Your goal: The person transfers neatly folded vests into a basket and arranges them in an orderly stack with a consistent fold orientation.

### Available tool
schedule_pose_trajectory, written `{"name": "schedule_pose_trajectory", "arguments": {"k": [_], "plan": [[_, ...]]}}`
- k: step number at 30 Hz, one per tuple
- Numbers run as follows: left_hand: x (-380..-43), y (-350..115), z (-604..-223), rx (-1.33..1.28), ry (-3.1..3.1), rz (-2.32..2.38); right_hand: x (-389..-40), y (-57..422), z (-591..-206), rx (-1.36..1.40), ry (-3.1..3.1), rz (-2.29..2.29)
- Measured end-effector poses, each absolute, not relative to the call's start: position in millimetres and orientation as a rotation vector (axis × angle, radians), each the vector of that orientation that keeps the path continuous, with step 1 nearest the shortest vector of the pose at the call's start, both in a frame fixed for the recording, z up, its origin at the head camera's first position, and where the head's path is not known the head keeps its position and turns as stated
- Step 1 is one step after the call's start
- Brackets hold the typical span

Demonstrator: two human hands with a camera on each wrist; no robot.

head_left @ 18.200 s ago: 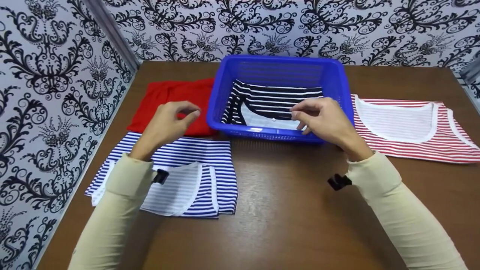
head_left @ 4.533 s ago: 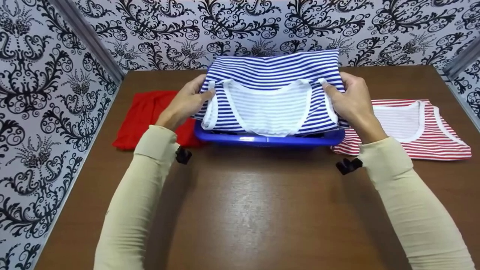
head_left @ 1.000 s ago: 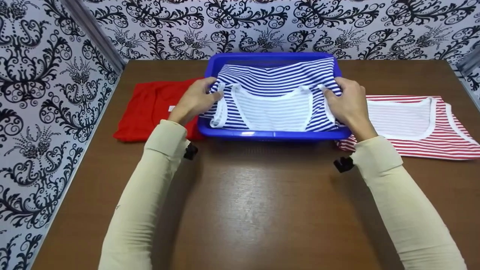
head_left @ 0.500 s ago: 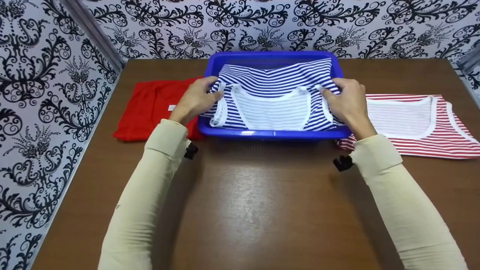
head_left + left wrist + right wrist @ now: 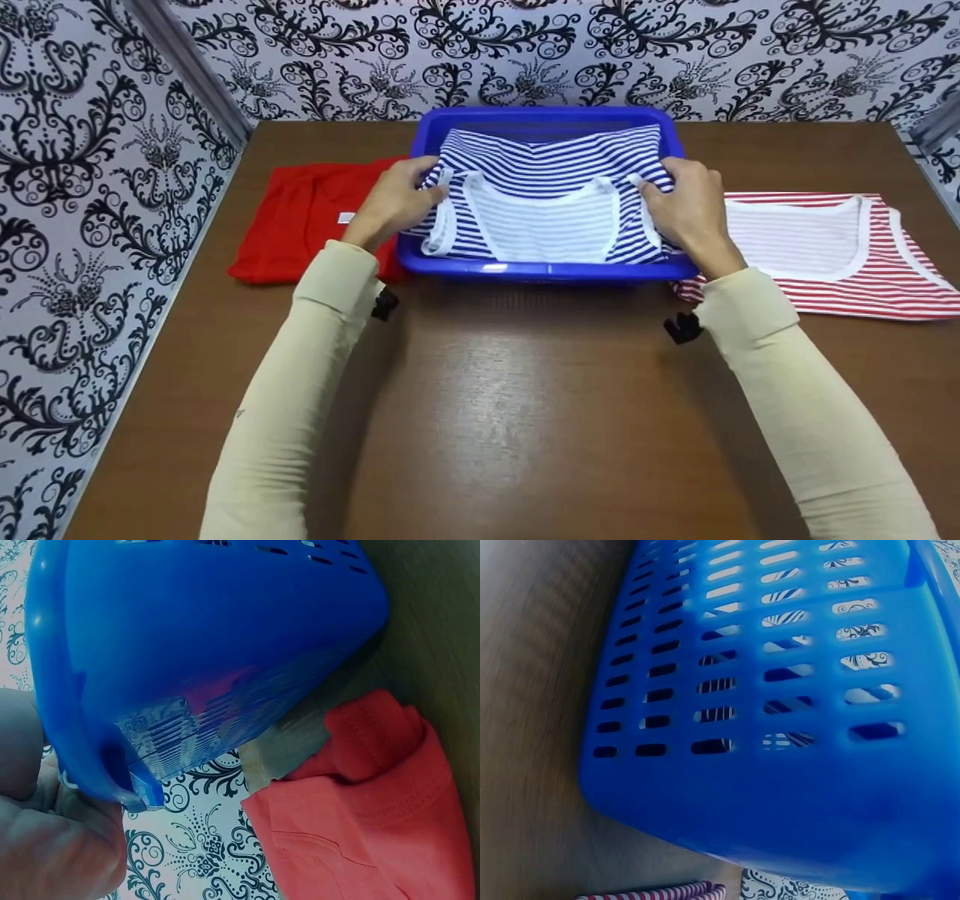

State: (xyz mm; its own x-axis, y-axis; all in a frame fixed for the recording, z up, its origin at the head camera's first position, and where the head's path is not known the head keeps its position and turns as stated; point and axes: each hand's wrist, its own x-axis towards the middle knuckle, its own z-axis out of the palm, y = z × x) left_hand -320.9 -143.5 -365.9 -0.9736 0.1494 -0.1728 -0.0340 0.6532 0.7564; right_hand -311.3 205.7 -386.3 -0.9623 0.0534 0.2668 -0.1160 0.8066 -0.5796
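A folded tank top [image 5: 540, 225] with blue and white stripes sits within the blue plastic basket [image 5: 517, 269], its back edge standing up near the far wall. My left hand [image 5: 396, 199] pinches the garment's left side, thumb on top, at the basket's left rim. On the opposite side my right hand [image 5: 686, 206] grips the right edge the same way. In the left wrist view the left hand [image 5: 64, 840] shows beside the basket rim [image 5: 52, 690]. Dark striped cloth [image 5: 718, 684] shows through the slots in the right wrist view; from above it is hidden.
A folded red garment [image 5: 300, 217] with a small white tag lies left of the basket on the brown table [image 5: 495, 405]. To the right, partly behind my right wrist, lies a red-and-white striped tank top [image 5: 862, 292]. A patterned wall [image 5: 525, 52] stands behind.
The blue-striped tank top, earlier on the table at left, was lifted over the basket and lowered into it. In the last second my right hand moved slightly inward.
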Motion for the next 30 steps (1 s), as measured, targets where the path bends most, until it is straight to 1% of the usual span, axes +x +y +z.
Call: {"name": "schedule_pose_trajectory", "arguments": {"k": [19,30], "plan": [[-321.6,-138.8,-367.1,0.112,2.727,1.166,-310.7,203.5,-390.4,0.055,-2.702,0.861],[-321.3,-136.3,-367.6,0.157,2.806,1.055,-310.3,201.0,-392.0,0.067,-2.732,0.786]]}}
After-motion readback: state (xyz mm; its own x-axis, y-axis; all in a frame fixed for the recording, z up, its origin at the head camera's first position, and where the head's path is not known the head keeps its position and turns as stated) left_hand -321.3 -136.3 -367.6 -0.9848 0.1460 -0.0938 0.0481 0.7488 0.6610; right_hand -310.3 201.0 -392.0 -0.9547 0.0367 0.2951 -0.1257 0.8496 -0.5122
